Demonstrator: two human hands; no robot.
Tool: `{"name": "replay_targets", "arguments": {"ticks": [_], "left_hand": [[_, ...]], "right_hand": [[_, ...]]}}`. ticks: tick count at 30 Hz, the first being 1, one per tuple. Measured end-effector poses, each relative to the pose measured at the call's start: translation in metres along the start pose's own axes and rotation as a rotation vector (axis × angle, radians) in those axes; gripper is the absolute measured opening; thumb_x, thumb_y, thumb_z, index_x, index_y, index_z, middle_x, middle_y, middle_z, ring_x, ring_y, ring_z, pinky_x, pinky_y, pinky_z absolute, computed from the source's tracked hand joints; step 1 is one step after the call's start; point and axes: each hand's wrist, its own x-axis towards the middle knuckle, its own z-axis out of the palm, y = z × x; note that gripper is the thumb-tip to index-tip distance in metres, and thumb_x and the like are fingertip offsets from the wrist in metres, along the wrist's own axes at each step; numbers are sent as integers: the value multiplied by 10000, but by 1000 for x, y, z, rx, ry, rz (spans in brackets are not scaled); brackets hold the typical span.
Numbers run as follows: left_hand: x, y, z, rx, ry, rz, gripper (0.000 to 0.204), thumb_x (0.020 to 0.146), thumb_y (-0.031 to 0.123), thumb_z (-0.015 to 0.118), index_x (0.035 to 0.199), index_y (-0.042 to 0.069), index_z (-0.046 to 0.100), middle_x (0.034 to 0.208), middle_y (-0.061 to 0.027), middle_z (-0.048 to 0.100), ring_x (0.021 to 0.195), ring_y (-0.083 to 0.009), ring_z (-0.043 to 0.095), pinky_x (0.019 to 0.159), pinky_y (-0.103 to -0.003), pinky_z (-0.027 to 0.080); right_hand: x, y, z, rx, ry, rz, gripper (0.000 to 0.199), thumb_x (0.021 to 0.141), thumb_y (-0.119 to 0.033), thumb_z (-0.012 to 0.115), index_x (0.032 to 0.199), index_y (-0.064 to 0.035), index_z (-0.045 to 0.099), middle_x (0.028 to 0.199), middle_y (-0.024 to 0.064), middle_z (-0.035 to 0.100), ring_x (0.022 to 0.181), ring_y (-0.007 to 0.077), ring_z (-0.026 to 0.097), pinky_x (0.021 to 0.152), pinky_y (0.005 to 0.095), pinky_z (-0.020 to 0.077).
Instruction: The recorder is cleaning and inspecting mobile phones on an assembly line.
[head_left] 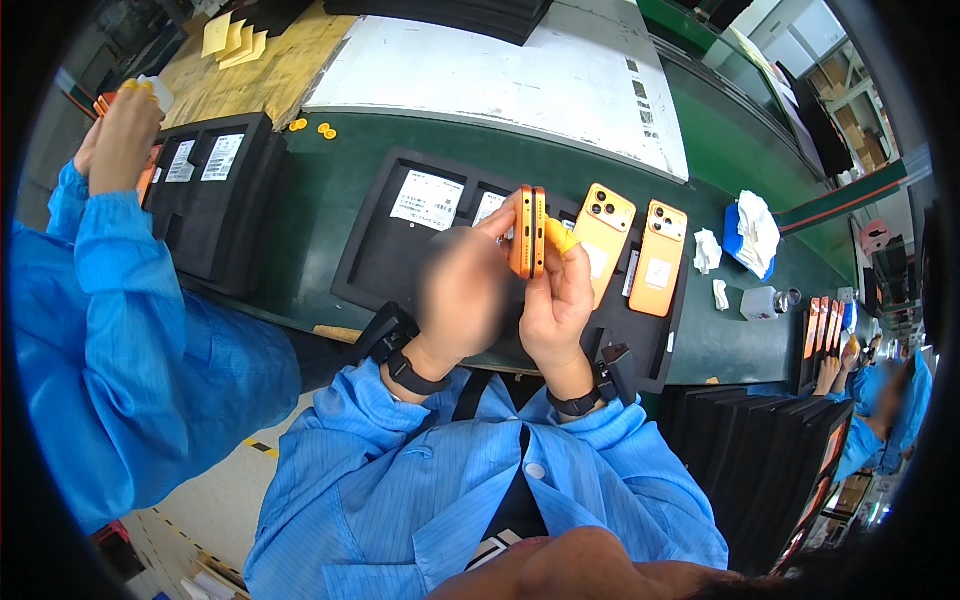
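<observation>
Two orange smartphones (521, 240) stand on edge side by side between my hands, their port ends facing up. My left hand (465, 305) grips them from the left; part of it is blurred. My right hand (558, 315) closes on them from the right, a yellow finger cot (562, 237) on one finger. Under my hands lies a black foam tray (375, 262) with white labels (427, 200) in its recesses. At its right side rest an orange phone (605, 222) and another orange phone (656, 260), backs up, each with a white sticker.
Left, a co-worker's hands (125, 135) hold an orange item above another black tray (215, 225). Yellow finger cots (326, 131) lie on the green table (310, 190). Right are a blue box of white wipes (755, 235), a metal-topped bottle (770, 303) and stacked black trays (750, 450).
</observation>
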Motion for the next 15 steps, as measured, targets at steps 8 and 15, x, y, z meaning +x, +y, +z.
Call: {"name": "replay_targets", "arguments": {"ticks": [8,15], "left_hand": [[35,-6,2,-18,65,3,721,745,-194,319,1445,-38,402,1480,-186,439,1414,-285,388,1162,-464,340],[-9,-6,-7,-60,90,-32,670,766,-197,288,1407,-47,416,1407,-194,487,1374,-290,438,1168,-461,340]], "right_hand": [[28,4,9,41,40,-42,544,859,186,299,1378,80,424,1327,185,546,1260,254,547,1037,357,443],[-25,6,-2,155,-21,-3,568,841,191,240,1374,85,407,1406,212,476,1342,314,473,1157,451,339]]}}
